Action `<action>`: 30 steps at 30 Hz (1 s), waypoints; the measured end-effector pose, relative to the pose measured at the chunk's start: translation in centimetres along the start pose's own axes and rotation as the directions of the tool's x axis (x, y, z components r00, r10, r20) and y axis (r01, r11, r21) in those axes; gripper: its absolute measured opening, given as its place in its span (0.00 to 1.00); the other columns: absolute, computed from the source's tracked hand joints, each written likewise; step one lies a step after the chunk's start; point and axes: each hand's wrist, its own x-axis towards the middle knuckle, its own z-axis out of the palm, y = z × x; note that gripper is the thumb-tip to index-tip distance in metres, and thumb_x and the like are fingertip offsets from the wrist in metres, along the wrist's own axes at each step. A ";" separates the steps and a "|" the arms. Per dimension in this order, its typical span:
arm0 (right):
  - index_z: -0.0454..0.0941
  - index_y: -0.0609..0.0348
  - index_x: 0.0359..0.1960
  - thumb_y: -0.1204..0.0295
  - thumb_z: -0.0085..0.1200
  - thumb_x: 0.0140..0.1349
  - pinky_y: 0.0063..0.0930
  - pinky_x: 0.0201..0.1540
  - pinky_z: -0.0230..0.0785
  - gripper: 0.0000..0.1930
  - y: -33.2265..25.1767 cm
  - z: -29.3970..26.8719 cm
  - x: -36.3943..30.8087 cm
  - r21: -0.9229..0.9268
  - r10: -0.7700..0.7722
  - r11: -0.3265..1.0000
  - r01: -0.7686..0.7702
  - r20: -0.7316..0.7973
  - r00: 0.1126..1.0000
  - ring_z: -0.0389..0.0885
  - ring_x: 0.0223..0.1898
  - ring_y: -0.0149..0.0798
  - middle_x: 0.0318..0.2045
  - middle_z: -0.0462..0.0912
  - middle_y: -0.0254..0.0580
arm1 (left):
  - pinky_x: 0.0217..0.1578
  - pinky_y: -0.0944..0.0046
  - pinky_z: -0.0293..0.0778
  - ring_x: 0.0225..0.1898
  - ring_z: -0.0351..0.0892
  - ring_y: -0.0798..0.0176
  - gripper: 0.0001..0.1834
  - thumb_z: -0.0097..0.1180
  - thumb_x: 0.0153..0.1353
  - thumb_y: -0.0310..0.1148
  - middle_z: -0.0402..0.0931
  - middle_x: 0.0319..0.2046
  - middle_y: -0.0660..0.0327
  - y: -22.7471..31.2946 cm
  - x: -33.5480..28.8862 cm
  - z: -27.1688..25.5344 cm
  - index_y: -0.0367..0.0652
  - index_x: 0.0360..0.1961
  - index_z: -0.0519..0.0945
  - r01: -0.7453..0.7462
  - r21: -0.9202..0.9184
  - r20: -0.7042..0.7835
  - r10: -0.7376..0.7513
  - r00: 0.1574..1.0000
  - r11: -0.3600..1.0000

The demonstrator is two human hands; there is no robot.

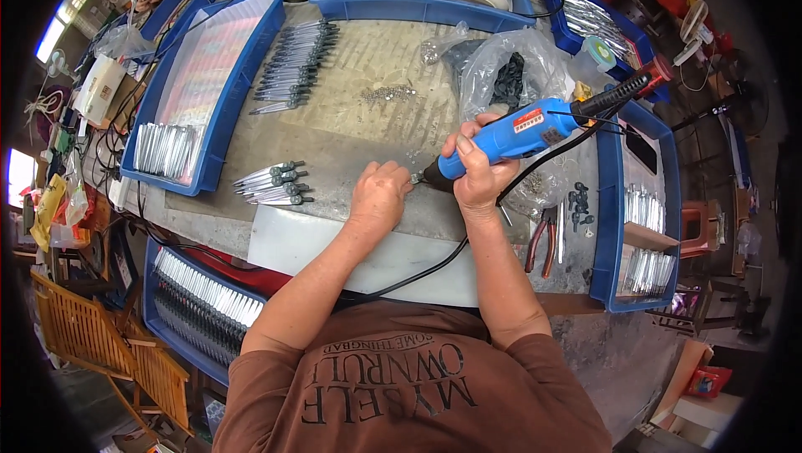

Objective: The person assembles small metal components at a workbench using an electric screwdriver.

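My right hand (478, 171) grips a blue electric screwdriver (525, 131) with a black cable, its tip pointing left and down toward my left hand. My left hand (380, 196) is closed on a small metal part (415, 177) held against the grey worktable (351, 131), right at the driver's tip. Most of the part is hidden under my fingers. A small pile of finished silver-and-black pieces (274, 184) lies just left of my left hand.
Blue trays (219, 111) of silver parts stand left, below left, right and at the back. A row of dark-tipped pieces (296, 65) and loose screws (388, 94) lie farther back. Clear plastic bags (505, 73) sit behind the driver. Red-handled pliers (543, 240) lie at right. Another person sits at the top left.
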 end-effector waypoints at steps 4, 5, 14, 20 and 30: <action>0.63 0.67 0.37 0.80 0.51 0.41 0.24 0.23 0.67 0.18 0.1 0.0 0.0 -0.017 0.001 1.000 -0.001 0.003 1.000 0.70 0.20 0.29 0.23 0.69 0.37 | 0.29 0.61 0.66 0.26 0.67 0.55 0.06 0.57 0.39 0.28 0.69 0.21 0.59 0.0 0.0 0.0 0.41 0.18 0.72 -0.005 0.010 0.004 0.005 1.000 1.000; 0.63 0.67 0.37 0.80 0.51 0.41 0.24 0.23 0.67 0.18 0.1 0.0 0.0 -0.018 0.002 1.000 -0.002 0.003 1.000 0.70 0.20 0.29 0.23 0.69 0.37 | 0.29 0.61 0.66 0.26 0.67 0.55 0.06 0.57 0.39 0.28 0.69 0.21 0.59 0.0 0.0 0.0 0.41 0.18 0.72 -0.005 0.005 0.003 0.005 1.000 1.000; 0.63 0.67 0.37 0.80 0.51 0.41 0.23 0.24 0.67 0.18 0.3 0.3 0.0 -0.034 -0.013 0.999 0.014 0.021 1.000 0.70 0.20 0.29 0.23 0.69 0.37 | 0.29 0.61 0.65 0.26 0.67 0.55 0.06 0.57 0.39 0.27 0.69 0.21 0.59 0.0 0.0 0.0 0.41 0.18 0.72 0.001 0.003 0.010 -0.001 1.000 1.000; 0.63 0.67 0.38 0.81 0.51 0.41 0.23 0.24 0.67 0.18 0.2 0.8 -0.3 -0.077 0.000 0.997 0.004 0.047 0.999 0.70 0.22 0.28 0.23 0.69 0.37 | 0.29 0.61 0.66 0.26 0.67 0.55 0.06 0.57 0.39 0.27 0.69 0.21 0.59 0.0 -0.1 0.0 0.41 0.18 0.72 0.008 0.000 -0.003 -0.008 1.000 1.000; 0.65 0.65 0.35 0.82 0.51 0.41 0.21 0.25 0.66 0.16 2.5 1.8 0.1 -0.389 -0.011 0.917 0.092 0.205 0.979 0.70 0.24 0.27 0.24 0.70 0.34 | 0.27 0.61 0.65 0.23 0.66 0.55 0.04 0.54 0.39 0.25 0.68 0.20 0.59 -0.1 0.0 0.2 0.42 0.16 0.71 -0.003 -0.065 -0.049 0.000 0.999 0.998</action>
